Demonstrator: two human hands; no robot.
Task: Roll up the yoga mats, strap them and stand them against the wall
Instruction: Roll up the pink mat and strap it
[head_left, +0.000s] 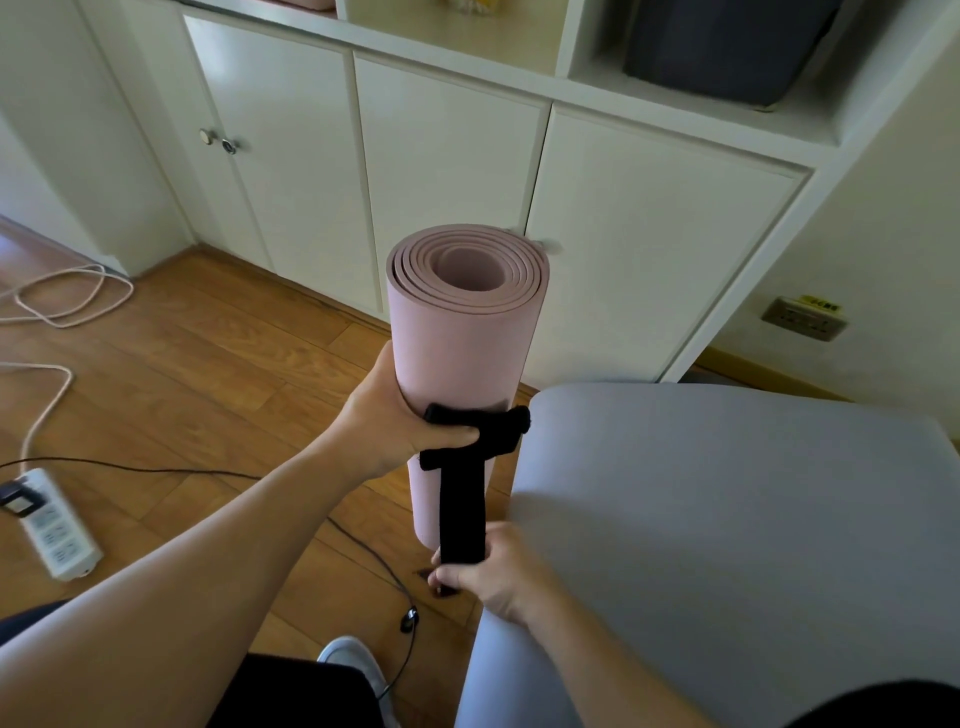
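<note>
A rolled pink yoga mat (462, 338) is held upright in the middle of the room, its spiral end tilted toward the camera and its lower end above the wooden floor (208, 374). The left hand (400, 415) grips the roll from its nine o'clock side, fingers wrapped round the back and the thumb pressed across the front over a black strap (462, 493) that bands the mat there. A long tail of that strap hangs straight down toward six o'clock, where the right hand (493, 571) pinches its lower end in a closed fist. Just beside the roll at three o'clock lies a grey mat (727, 519), a wide curved sheet that hides the floor on that side and touches or nearly touches the strap's band. Behind the roll at twelve o'clock stands a white cabinet (447, 156) with shut doors and open shelves above. At nine o'clock a pale cable (67, 296) loops on the floor, and toward eight o'clock a white power strip (57, 530) lies with a thin black cord (363, 551) trailing past the person's shoe (353, 660). A wall socket (804, 317) sits at two o'clock.
</note>
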